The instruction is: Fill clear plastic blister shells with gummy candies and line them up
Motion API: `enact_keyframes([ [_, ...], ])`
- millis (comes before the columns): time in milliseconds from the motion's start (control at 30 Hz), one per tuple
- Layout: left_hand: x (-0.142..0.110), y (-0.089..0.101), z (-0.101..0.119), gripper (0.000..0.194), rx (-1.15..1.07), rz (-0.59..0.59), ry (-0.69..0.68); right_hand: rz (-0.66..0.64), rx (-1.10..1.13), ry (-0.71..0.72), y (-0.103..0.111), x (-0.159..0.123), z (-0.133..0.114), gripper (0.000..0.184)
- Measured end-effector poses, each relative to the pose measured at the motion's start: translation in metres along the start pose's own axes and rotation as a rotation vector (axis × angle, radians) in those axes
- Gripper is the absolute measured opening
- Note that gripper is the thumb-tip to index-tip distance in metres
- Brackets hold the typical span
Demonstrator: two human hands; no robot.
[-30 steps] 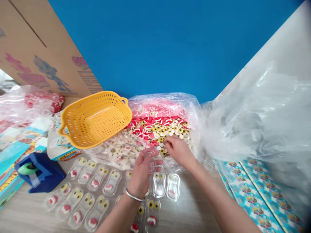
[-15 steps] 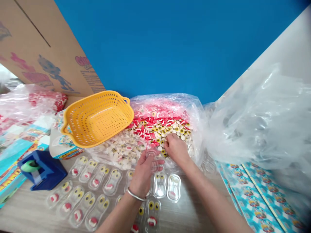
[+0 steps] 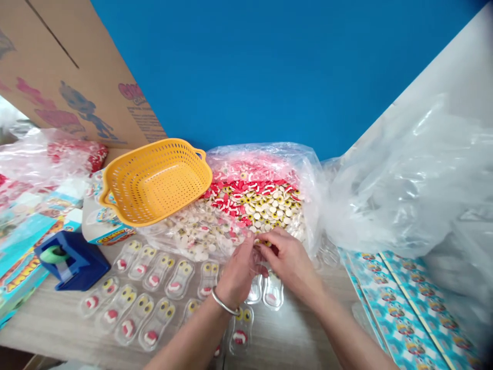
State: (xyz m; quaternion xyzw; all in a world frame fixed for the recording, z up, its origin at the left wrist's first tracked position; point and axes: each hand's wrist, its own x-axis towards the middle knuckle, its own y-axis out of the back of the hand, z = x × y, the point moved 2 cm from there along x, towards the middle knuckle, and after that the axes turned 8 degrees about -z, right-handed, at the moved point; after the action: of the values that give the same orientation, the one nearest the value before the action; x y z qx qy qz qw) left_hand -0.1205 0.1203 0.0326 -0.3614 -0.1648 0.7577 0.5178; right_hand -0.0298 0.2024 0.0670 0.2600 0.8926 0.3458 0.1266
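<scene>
My left hand [image 3: 234,275], with a silver bangle at its wrist, holds a small clear plastic blister tray [image 3: 256,257], mostly hidden by the fingers. Against that tray, my right hand [image 3: 288,257] pinches a small yellow-and-white eye candy [image 3: 265,241], partly covered by the fingertips. Just beyond both hands lies an open clear bag of candies [image 3: 265,203], with red-and-white teeth pieces and white-and-yellow eye pieces mixed together. Below and to the left, several clear trays [image 3: 180,280] rest in rows, each with two eyes and one set of teeth.
A yellow perforated basket [image 3: 157,185] sits left of the bag. In front of it are a printed carton [image 3: 110,231] and a blue tape dispenser [image 3: 82,264]. Printed blue sheets [image 3: 404,303] and a large clear plastic bag [image 3: 393,195] lie right. A cardboard box [image 3: 77,67] stands behind.
My right hand has drawn back from the candy pile to the tray in my left hand, bringing an eye candy. The view has shifted slightly.
</scene>
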Motion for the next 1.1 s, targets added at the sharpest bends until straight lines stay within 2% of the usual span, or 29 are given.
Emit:
enact_keyframes([
  [133, -0.003, -0.006, -0.002, 0.036, -0.02, -0.001, -0.009, 0.0, -0.031, 0.026, 0.001, -0.009, 0.0, 0.02],
  [200, -0.003, -0.007, 0.0, 0.037, -0.037, 0.026, 0.006, 0.056, 0.037, 0.06, 0.002, -0.013, 0.003, 0.029],
  [267, -0.004, -0.008, 0.0, 0.041, -0.023, 0.068, 0.027, 0.143, 0.121, 0.033, 0.0, -0.017, 0.008, 0.035],
  [367, -0.003, -0.009, -0.003, 0.04, 0.031, 0.113, 0.021, 0.188, 0.205, -0.055, -0.008, -0.02, 0.015, 0.027],
  [467, 0.0, -0.005, -0.009, 0.037, 0.104, 0.167, -0.068, 0.211, 0.123, 0.017, -0.016, -0.02, 0.014, 0.015],
  [533, 0.0, 0.0, -0.011, 0.037, 0.142, 0.213, -0.11, 0.253, 0.025, 0.051, -0.018, -0.019, 0.012, 0.017],
  [700, -0.002, 0.017, -0.004, 0.039, 0.122, 0.262, -0.085, 0.198, 0.027, 0.058, -0.014, 0.008, 0.012, 0.023],
  [833, -0.006, 0.029, 0.007, 0.036, 0.139, 0.348, -0.109, 0.07, -0.251, -0.086, -0.019, 0.051, 0.017, 0.017],
  [933, -0.007, 0.033, 0.01, 0.033, 0.133, 0.342, -0.116, -0.005, -0.402, -0.118, -0.027, 0.074, 0.022, 0.012],
  [1000, -0.006, 0.033, 0.011, 0.031, 0.112, 0.336, -0.117, 0.008, -0.39, -0.107, -0.028, 0.079, 0.025, 0.01],
  [1100, -0.004, 0.029, 0.012, 0.03, 0.044, 0.316, -0.106, 0.085, -0.278, -0.071, -0.022, 0.071, 0.03, 0.011],
])
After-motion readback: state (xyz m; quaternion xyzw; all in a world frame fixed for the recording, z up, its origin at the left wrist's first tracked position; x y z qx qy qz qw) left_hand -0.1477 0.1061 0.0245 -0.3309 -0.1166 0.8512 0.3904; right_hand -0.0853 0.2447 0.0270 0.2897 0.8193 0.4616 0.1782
